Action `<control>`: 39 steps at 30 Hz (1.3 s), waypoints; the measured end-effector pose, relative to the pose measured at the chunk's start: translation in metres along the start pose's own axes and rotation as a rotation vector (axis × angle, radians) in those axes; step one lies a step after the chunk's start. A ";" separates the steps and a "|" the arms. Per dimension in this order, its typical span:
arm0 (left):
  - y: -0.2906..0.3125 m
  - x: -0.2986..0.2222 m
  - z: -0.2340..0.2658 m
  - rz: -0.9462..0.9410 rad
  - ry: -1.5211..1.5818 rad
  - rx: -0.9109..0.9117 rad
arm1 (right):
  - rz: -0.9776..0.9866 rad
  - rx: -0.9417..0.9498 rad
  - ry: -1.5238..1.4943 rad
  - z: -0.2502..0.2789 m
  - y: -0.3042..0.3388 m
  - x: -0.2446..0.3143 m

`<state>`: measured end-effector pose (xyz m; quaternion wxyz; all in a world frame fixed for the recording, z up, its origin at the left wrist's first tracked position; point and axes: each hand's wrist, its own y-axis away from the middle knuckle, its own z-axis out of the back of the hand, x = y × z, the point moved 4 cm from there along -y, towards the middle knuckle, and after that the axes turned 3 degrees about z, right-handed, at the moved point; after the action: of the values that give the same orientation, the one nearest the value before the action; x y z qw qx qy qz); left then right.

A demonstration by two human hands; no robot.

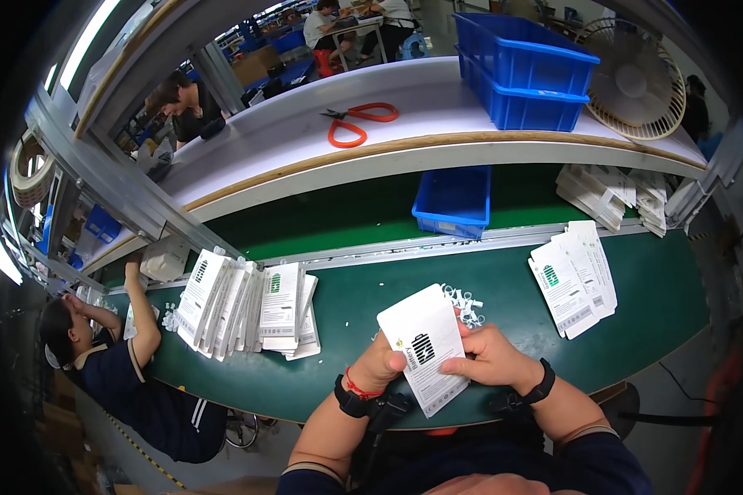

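Over the green table (359,305) I hold a flat white carton (428,375) with green and black print, tilted in front of me. My left hand (376,363) grips its left side, the thumb lying on the front face. My right hand (494,356) closes on its right edge, with the thumb pressed on the print; its other fingers are partly hidden behind the carton. Just beyond the carton lies a small pile of clear and white plastic pieces (470,308). Similar cartons stand in a leaning row (210,301) to the left and in a fanned stack (571,285) to the right.
Above the table runs a white shelf (268,140) with orange-handled scissors (348,124), stacked blue bins (524,82) and a fan (631,82). Beneath it sit a blue tray (452,206) and more cartons (603,196). A co-worker (132,371) sits at the left end.
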<state>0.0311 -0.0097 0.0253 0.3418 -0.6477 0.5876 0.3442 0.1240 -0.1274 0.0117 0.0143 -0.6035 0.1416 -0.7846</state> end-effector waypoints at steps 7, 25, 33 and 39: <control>-0.001 0.010 0.014 -0.069 -0.022 -0.159 | 0.067 -0.046 -0.034 -0.002 0.002 -0.001; -0.004 0.010 0.016 -0.092 -0.624 -0.172 | -0.059 -0.277 -0.244 0.008 0.006 -0.003; -0.002 0.004 0.008 -0.130 -0.421 -0.260 | -0.104 -0.172 -0.263 0.005 0.005 -0.010; -0.003 0.003 0.011 -0.164 -0.557 -0.230 | -0.099 -0.163 -0.237 0.003 0.005 -0.009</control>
<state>0.0338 -0.0013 0.0172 0.4409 -0.6079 0.3743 0.5439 0.1284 -0.1310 0.0030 -0.0569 -0.6974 0.1720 -0.6934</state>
